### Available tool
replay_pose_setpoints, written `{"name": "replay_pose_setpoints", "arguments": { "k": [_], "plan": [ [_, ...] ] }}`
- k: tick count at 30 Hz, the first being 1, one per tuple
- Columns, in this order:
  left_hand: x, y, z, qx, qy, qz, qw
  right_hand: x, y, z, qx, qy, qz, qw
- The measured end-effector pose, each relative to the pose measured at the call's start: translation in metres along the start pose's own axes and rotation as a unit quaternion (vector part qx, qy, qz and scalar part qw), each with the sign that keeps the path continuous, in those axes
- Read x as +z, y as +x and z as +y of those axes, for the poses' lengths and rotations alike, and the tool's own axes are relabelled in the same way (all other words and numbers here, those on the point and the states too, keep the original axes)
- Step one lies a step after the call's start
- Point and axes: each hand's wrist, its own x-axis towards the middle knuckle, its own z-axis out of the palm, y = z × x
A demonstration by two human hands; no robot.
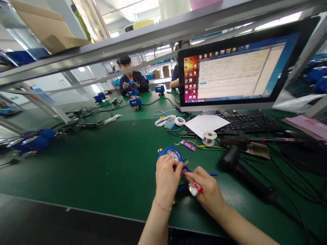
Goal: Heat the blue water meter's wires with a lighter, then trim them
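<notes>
A blue round meter [173, 153] with a clear dial and a brass fitting lies on the green table near its front edge. My left hand [167, 170] rests over the meter, its thumb and fingers pinched together near thin yellow and white wires [187, 162]; what they grip is too small to name. My right hand [208, 187] is curled round a small tool with a red and silver end [195, 189], its tip hidden close to the left fingertips. A blue handle-like piece [213, 174] shows just past the right fingers.
Behind the meter are a purple battery-like piece [188, 145], a solder spool [209, 138], and white paper [206, 124]. A black scanner [245, 173], keyboard [250, 121] and monitor [230, 71] stand right. Blue meters [33, 140] lie left; a person [134, 81] sits across.
</notes>
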Motion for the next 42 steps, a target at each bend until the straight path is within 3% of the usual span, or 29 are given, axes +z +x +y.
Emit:
{"name": "replay_pose_setpoints", "arguments": {
  "k": [2,3,5,7,8,10,13,15,22,42],
  "plan": [
    [-0.001,0.001,0.000,0.005,0.002,-0.005,1.000,0.003,-0.008,-0.002,-0.057,-0.049,-0.005,0.997],
    [-0.001,0.001,-0.001,0.007,0.004,-0.012,1.000,0.001,-0.009,-0.003,-0.050,-0.049,-0.019,0.997],
    [-0.003,0.002,0.000,0.007,0.008,-0.032,0.999,-0.008,-0.007,-0.003,0.025,0.003,-0.041,0.999],
    [-0.004,0.003,0.000,0.005,0.010,-0.048,0.999,-0.021,0.000,-0.001,0.157,0.114,-0.016,0.981],
    [-0.005,0.004,0.000,0.004,0.010,-0.051,0.999,-0.027,0.003,0.000,0.232,0.186,0.002,0.955],
    [-0.005,0.004,0.001,0.003,0.009,-0.053,0.999,-0.036,0.010,0.005,0.374,0.332,-0.015,0.866],
    [-0.005,0.003,0.002,0.001,0.015,-0.054,0.998,-0.038,0.014,0.009,0.517,0.455,-0.130,0.713],
    [-0.005,0.003,0.002,-0.002,0.022,-0.057,0.998,-0.032,0.016,0.009,0.560,0.460,-0.172,0.667],
    [-0.004,0.004,0.002,-0.005,0.035,-0.070,0.997,-0.013,0.028,0.009,0.592,0.417,-0.218,0.654],
    [-0.003,0.003,0.000,0.004,0.033,-0.059,0.998,-0.011,0.033,0.016,0.595,0.390,-0.272,0.648]
  ]
}}
